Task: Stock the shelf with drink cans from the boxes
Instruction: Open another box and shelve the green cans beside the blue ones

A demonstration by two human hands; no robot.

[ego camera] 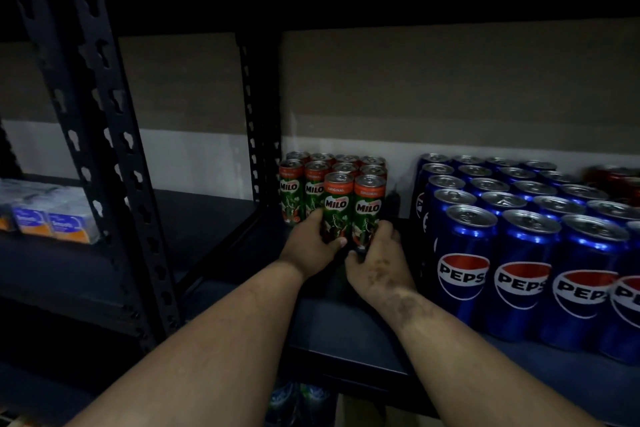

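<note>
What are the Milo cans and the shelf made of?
Milo cans: likely thin metal, shown by the shiny silver tops with pull tabs; the sides carry a glossy green and red print. Shelf: its posts look like black painted metal with punched keyhole slots. The dark matte board cannot be told in this dim light. The left hand and right hand each grip a front can.
</note>
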